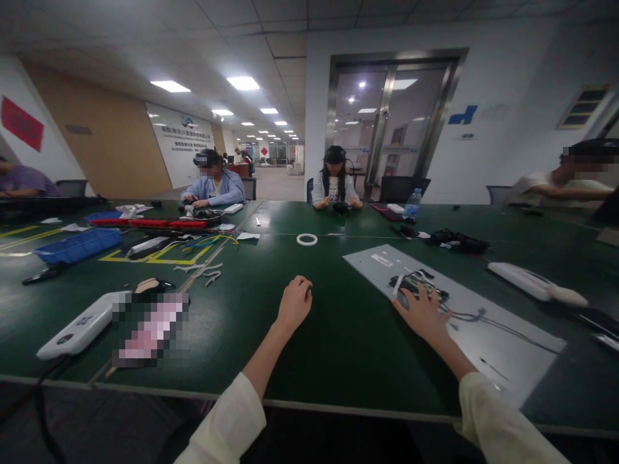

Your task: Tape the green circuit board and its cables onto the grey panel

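Note:
My left hand [296, 301] is over the green table, just left of the grey panel, with its fingers curled closed. A small dark patch shows by its fingertips; I cannot make out whether it is a held thing. My right hand [426, 314] reaches over the light grey panel [507, 348], its fingers spread and touching or just above a dark bundle of electronic parts and wires [420, 278]. A rounded dark grey piece shows by the thumb. Grey cables [512, 327] run from beside this hand across the panel. Beyond my left hand lies a white ring [306, 239].
On the left are a white device [82, 325], a pixelated pink item [152, 332], a blue tray [80, 246] and loose wires [207, 240]. To the right lie a long white device [520, 281] and a black bundle [457, 241]. A bottle [412, 205] stands farther back. Several people sit around the table.

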Action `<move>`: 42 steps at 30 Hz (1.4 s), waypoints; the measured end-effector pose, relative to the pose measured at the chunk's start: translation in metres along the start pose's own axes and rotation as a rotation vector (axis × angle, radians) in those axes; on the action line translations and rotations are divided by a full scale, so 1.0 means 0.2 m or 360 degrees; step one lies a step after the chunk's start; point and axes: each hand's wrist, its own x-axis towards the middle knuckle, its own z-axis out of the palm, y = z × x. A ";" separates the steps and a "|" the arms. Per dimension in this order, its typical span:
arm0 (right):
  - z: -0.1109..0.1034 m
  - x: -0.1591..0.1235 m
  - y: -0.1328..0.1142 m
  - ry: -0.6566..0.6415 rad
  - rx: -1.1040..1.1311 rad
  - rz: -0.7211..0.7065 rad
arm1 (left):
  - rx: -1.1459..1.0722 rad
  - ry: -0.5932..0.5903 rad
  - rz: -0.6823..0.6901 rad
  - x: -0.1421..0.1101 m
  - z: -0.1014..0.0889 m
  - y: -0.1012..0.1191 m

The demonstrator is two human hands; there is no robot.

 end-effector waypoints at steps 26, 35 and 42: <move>0.13 0.37 0.39 0.0219 0.0188 0.0567 | 0.0000 -0.0055 0.0012 -0.01 0.04 -0.02; 0.02 0.31 0.41 0.0576 0.0603 0.0591 | 0.0030 -0.0114 0.0014 0.00 0.04 0.00; -0.09 0.30 0.54 0.0799 0.0692 0.0729 | 0.0096 -0.0135 -0.0003 0.01 0.06 0.00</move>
